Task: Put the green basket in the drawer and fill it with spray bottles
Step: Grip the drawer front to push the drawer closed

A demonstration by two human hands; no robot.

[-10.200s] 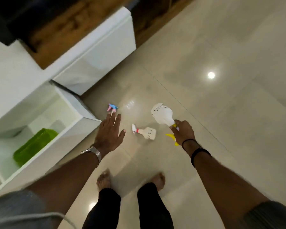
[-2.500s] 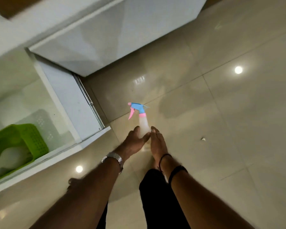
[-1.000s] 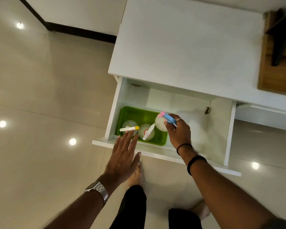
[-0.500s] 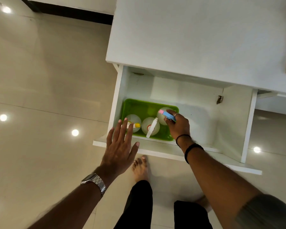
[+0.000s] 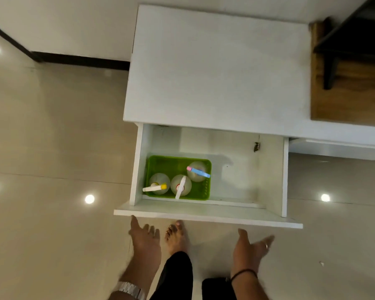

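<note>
**Inspector:** Report the drawer.

**Assistant:** The white drawer stands pulled out from under the white cabinet top. The green basket sits on the drawer floor in the left half, close to the left wall and touching or nearly touching the front panel. The right half of the drawer floor is bare.

**Inspector:** Contents of the basket?

**Assistant:** Three spray bottles, all upright, seen from above. The yellow-tipped bottle is at front left. The bottle with the white trigger stands just beside it at front centre, with a red collar showing. The bottle with the pink and blue head is toward the back right, its nozzle lying over the basket's right rim. Whether the bottles touch one another, I cannot tell.

**Inspector:** The hands?

**Assistant:** Both are below the drawer front, over the floor, clear of the drawer and basket. The left hand has its grip spread, fingers extended toward the front panel, holding nothing; a metal watch is on that wrist. The right hand is likewise spread and empty, with a ring on one finger and a dark band at the wrist.

**Inspector:** Anything else?

**Assistant:** A bare foot rests on the floor between the hands, and dark trouser legs are below it.
</note>
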